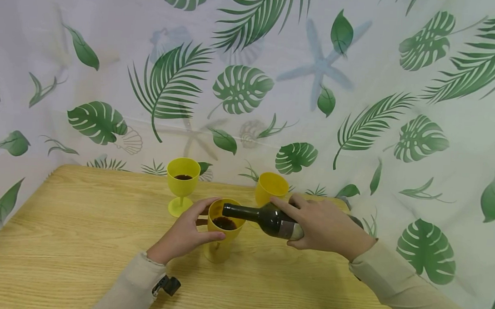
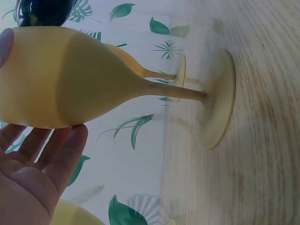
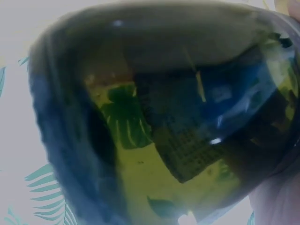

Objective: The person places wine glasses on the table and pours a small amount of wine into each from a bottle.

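Observation:
In the head view my left hand (image 1: 183, 234) holds a yellow goblet (image 1: 229, 235) by its bowl, thumb on the near side and fingers behind. Dark liquid shows inside it. The left wrist view has this goblet (image 2: 70, 77) standing on its round foot on the table, the hand (image 2: 37, 180) around the bowl. My right hand (image 1: 327, 225) grips a dark green wine bottle (image 1: 271, 219), tipped almost level, its mouth over the goblet's opening. The bottle's glass (image 3: 140, 187) fills most of the right wrist view. Whether liquid is flowing is too small to tell.
A second yellow goblet (image 1: 182, 185) with dark liquid stands behind my left hand. Beyond the bottle is a third, orange-yellow goblet (image 1: 271, 185), partly hidden. The wood-grain table (image 1: 85, 239) meets a leaf-printed curtain (image 1: 240, 127). A black device (image 1: 170, 286) is strapped on my left wrist.

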Motion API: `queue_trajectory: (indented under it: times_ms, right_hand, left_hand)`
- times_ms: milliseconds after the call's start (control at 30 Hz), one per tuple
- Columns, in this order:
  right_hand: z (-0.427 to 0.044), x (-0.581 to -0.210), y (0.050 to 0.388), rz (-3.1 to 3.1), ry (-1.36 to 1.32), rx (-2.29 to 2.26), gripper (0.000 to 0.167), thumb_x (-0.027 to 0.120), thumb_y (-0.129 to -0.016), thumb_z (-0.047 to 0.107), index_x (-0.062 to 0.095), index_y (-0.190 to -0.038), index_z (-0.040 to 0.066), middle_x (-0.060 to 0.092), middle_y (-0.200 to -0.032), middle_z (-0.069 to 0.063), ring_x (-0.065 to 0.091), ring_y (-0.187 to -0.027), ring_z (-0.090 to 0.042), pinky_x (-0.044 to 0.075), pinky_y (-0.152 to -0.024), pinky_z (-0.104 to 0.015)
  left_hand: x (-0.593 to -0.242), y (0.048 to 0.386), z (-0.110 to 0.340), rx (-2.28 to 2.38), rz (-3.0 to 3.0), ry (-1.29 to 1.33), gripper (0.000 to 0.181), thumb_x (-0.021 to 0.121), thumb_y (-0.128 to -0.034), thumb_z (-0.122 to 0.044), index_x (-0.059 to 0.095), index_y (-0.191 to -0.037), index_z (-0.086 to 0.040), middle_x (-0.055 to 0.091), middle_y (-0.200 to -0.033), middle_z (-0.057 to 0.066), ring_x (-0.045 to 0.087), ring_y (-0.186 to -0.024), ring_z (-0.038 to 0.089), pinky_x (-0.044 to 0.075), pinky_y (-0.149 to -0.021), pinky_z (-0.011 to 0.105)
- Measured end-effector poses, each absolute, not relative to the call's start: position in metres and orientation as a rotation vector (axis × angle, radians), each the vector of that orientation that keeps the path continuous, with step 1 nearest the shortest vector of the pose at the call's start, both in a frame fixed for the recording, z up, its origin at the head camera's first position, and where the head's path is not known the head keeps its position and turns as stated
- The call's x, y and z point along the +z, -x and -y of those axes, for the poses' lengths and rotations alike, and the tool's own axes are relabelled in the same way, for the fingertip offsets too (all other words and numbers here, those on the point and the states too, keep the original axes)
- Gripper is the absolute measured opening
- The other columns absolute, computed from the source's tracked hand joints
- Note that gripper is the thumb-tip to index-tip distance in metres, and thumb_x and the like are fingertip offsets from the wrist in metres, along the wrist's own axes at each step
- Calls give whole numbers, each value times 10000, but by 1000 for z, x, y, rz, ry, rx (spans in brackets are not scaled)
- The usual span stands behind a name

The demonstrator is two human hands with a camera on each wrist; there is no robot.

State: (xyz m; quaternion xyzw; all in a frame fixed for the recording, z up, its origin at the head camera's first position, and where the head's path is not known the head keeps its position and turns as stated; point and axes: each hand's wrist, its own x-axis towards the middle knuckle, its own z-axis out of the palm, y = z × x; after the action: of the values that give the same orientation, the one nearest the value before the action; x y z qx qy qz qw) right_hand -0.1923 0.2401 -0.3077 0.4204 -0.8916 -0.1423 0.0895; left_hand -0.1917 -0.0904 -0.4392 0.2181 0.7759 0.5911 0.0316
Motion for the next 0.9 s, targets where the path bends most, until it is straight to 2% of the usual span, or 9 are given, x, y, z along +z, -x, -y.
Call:
queue_trajectory:
  times_ms: [567,900]
  right_hand:
    - [-239,-305,192,2620,-1256,-439,1016,865,-712,606,455,-1558,220,609,-1044,13,368,-532,-43,298,-417,-202]
    - [-238,-305,192,2644,-1245,-440,1017,867,-716,601,447,-1562,226,605,-1041,9,363,-532,-41,297,-418,-200]
  left_hand:
    - [-439,192,90,1832,-2378,-675,834,875,-850,-316,442,-1556,-214,524,-1497,31,506,-1362,297,480,-1099,519]
    - [-440,193,91,1820,-2389,-666,848,879,-842,-333,440,-1558,-218,518,-1503,16,510,-1364,254,482,-1102,505]
